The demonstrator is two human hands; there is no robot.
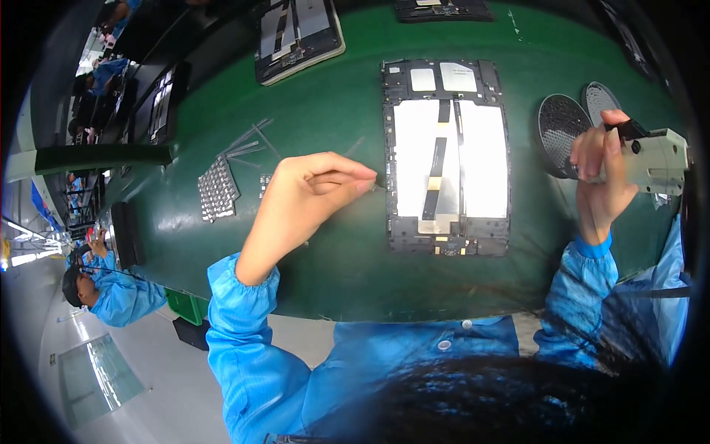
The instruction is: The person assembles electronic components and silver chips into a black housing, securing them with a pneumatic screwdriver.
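Observation:
My left hand [299,194] is closed in a pinch beside the left edge of an opened tablet [484,159]. A tiny item seems to show at its fingertips, too small to name. The tablet lies flat, its pale inner panel crossed by dark flat ribbon cables [436,174] and framed by black parts. Over on the right, my right hand [603,177] has its fingers curled, partly blurred, against the near side of a beige boxy device [658,163] with a black part on top. What those fingers hold, if anything, is hidden.
Two round dark mesh-like dishes [563,126] stand left of the beige device. A sheet of small metallic pieces [218,191] and several thin strips [248,140] lie left on the green table [333,281]. More opened tablets [299,41] sit at the back. Another person [118,288] works far left.

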